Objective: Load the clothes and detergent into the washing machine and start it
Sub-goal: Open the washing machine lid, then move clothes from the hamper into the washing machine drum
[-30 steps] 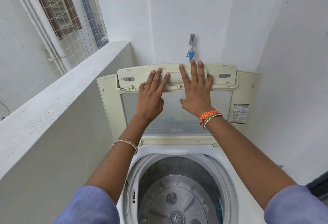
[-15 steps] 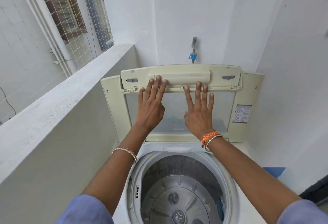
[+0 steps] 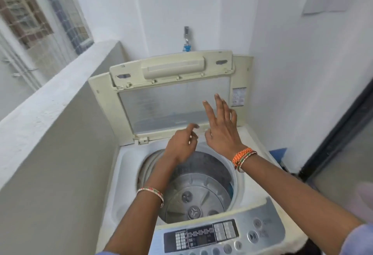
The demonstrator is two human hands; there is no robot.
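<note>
Both hands (image 3: 201, 139) outstretched, seemingly empty.

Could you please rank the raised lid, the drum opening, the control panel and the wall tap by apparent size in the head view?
1. raised lid
2. drum opening
3. control panel, partly cut off by the frame and nearest the camera, so its place against the drum is unsure
4. wall tap

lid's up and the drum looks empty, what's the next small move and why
Probably draw both hands back and reach for the clothes. The lid stands upright, folded open, and neither the left hand nor the right hand holds anything. The drum shows bare metal with no laundry inside. No clothes or detergent are in view, so they must be fetched from elsewhere.
</note>
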